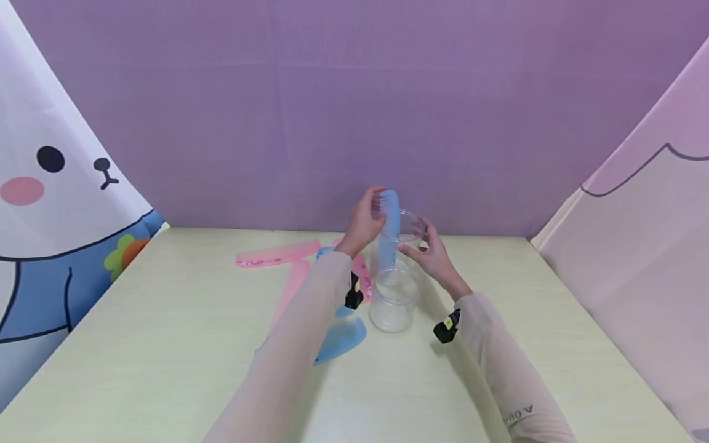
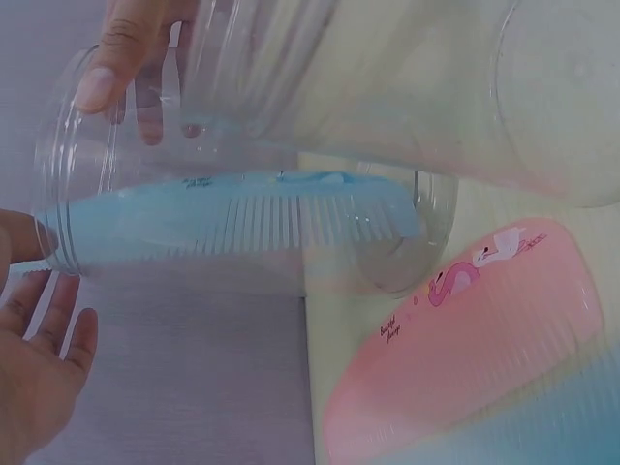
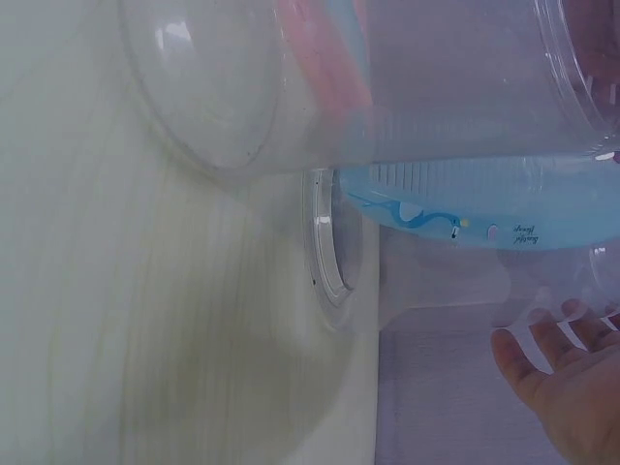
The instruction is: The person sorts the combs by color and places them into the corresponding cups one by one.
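My left hand (image 1: 367,220) pinches the upper end of a light blue comb (image 1: 389,221), whose lower part stands inside a clear plastic jar (image 1: 411,229) held tilted above the table. My right hand (image 1: 431,252) grips that jar from the right, with its fingers (image 2: 124,58) on the rim. In the left wrist view the blue comb (image 2: 242,218) lies along the inside of the jar (image 2: 107,174), and my left hand (image 2: 39,373) is at its open end. The right wrist view shows the comb (image 3: 484,203) through the jar wall, with my right hand (image 3: 572,387) below it.
A second clear jar (image 1: 392,301) stands upright on the pale green table (image 1: 166,344) just in front of the hands. Pink combs (image 1: 277,253) and another blue comb (image 1: 340,339) lie left of it. A purple backdrop closes the far edge.
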Tool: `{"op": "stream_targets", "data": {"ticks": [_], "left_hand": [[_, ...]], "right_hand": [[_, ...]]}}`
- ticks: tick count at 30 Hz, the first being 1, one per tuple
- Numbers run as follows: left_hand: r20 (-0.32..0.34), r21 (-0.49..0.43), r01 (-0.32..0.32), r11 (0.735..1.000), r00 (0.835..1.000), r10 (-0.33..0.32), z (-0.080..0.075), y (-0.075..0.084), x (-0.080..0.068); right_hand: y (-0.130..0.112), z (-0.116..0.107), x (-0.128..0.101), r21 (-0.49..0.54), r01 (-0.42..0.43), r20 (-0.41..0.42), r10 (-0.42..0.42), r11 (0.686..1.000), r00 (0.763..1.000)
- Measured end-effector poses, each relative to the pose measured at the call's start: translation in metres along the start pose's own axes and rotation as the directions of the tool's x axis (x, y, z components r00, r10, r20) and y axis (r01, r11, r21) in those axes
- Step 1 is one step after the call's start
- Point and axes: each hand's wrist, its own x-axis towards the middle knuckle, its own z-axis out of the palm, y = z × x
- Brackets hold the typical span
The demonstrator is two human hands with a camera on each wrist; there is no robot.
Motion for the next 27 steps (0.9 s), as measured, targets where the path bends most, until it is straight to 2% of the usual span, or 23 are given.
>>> {"op": "stream_targets", "data": {"ticks": [9, 17, 21, 27], "left_hand": [[0.04, -0.046, 0.032, 0.998, 0.999, -0.03, -0.003, 0.001, 0.0], [0.092, -0.087, 0.05, 0.995, 0.995, -0.042, -0.015, -0.005, -0.003], [0.113, -0.097, 0.038, 0.995, 0.993, -0.027, -0.024, -0.012, -0.008], [0.129, -0.03, 0.052, 0.998, 0.99, -0.048, -0.036, -0.03, -0.018]], "right_hand": [[0.024, -0.002, 0.011, -0.022, 0.001, -0.013, -0.001, 1.0, 1.0], [0.027, -0.002, 0.012, -0.042, 0.012, -0.022, -0.013, 0.999, 1.0], [0.027, -0.003, 0.012, -0.037, 0.015, -0.02, -0.016, 0.999, 1.0], [0.026, -0.003, 0.011, -0.045, 0.002, -0.016, -0.003, 0.999, 1.0]]}}
